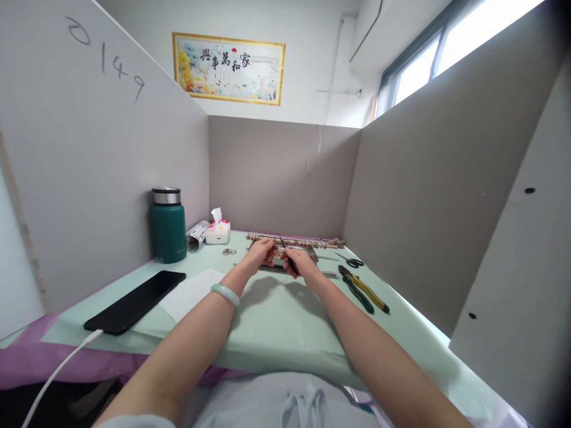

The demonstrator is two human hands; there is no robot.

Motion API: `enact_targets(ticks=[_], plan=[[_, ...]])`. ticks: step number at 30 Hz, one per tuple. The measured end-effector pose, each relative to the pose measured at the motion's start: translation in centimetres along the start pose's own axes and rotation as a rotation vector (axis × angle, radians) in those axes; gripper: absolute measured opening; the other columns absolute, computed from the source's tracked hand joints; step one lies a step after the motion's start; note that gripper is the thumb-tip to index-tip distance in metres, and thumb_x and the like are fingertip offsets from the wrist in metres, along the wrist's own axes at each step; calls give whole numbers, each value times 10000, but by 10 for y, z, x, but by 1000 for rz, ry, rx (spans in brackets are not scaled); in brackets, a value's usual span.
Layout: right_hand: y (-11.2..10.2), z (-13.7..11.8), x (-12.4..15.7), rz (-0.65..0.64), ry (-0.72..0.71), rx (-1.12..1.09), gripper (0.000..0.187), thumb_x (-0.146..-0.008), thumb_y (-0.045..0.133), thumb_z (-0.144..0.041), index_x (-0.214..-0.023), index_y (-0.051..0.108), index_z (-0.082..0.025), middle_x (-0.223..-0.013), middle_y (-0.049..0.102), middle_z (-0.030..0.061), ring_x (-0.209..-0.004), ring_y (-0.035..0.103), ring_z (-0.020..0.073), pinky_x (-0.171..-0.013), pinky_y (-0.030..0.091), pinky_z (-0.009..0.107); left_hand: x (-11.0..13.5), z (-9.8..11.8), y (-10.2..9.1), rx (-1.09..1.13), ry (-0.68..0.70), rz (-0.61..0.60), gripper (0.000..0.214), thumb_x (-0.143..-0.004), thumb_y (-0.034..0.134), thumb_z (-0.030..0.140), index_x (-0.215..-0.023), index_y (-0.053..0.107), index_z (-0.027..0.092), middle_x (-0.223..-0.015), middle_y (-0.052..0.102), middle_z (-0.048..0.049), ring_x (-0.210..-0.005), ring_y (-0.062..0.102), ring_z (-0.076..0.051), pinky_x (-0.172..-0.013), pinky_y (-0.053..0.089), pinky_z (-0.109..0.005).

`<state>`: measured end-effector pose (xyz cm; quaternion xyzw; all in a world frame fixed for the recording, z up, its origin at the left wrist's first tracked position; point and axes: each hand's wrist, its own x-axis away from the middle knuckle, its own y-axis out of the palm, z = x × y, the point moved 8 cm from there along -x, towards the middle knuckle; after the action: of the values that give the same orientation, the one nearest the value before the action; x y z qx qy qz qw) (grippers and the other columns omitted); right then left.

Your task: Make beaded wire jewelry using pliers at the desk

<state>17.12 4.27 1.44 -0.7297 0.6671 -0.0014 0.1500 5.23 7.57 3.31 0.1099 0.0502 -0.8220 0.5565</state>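
Note:
Both my hands meet at the far middle of the pale green table (276, 321). My left hand (262, 252), with a pale bangle on its wrist, has its fingers curled over a small flat tray-like piece (307, 254) that I cannot make out well. My right hand (298, 261) is closed on a thin dark tool (282, 242) whose tip sticks up between the hands. Just behind them lies a long strand of beads (297, 242) along the back wall.
A green flask (168, 226) stands at the left wall, with a tissue pack (217, 230) beside it. A black phone (136, 301) on a white cable lies near left, next to a white sheet (194, 293). Yellow-handled pliers (363, 289) and small scissors (351, 260) lie right. Grey partitions enclose three sides.

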Motion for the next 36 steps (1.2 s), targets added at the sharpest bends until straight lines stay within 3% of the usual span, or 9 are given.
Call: enact_targets(ticks=[4, 8, 18, 24, 36], plan=[[23, -1, 12, -352, 145, -400, 408, -908, 337, -479, -918, 570, -144, -747, 636, 67, -602, 606, 151, -510, 445, 243, 0, 1, 1, 31, 18, -18, 184, -806, 531, 324, -732, 507, 157, -647, 521, 8, -458, 454, -71, -445, 401, -203], [32, -4, 22, -494, 209, -509, 457, -935, 268, -462, -944, 578, -126, -810, 665, 110, -664, 636, 174, -554, 475, 267, 1, 3, 4, 52, 37, -50, 170, -810, 524, 316, -748, 506, 158, -667, 512, 7, -498, 478, -84, -465, 422, -212], [33, -8, 27, -509, 243, -543, 464, -936, 250, -465, -923, 576, -134, -789, 661, 96, -624, 616, 166, -539, 460, 263, 3, 6, 11, 35, 79, -126, 246, -807, 548, 403, -781, 505, 163, -659, 520, 9, -506, 482, -89, -492, 447, -229], [30, -8, 27, -469, 266, -547, 438, -923, 281, -490, -872, 564, -159, -653, 595, 32, -496, 515, 113, -445, 353, 203, 2, 5, 11, -3, 96, -127, 310, -782, 567, 471, -776, 495, 169, -657, 544, 7, -530, 515, -102, -495, 437, -226], [25, -2, 19, -379, 249, -428, 367, -891, 357, -469, -828, 542, -159, -593, 540, 5, -431, 457, 99, -384, 262, 196, 1, 16, -2, -165, 122, 81, 244, -776, 546, 290, -577, 485, 162, -523, 479, 22, -426, 394, -68, -436, 337, -201]])
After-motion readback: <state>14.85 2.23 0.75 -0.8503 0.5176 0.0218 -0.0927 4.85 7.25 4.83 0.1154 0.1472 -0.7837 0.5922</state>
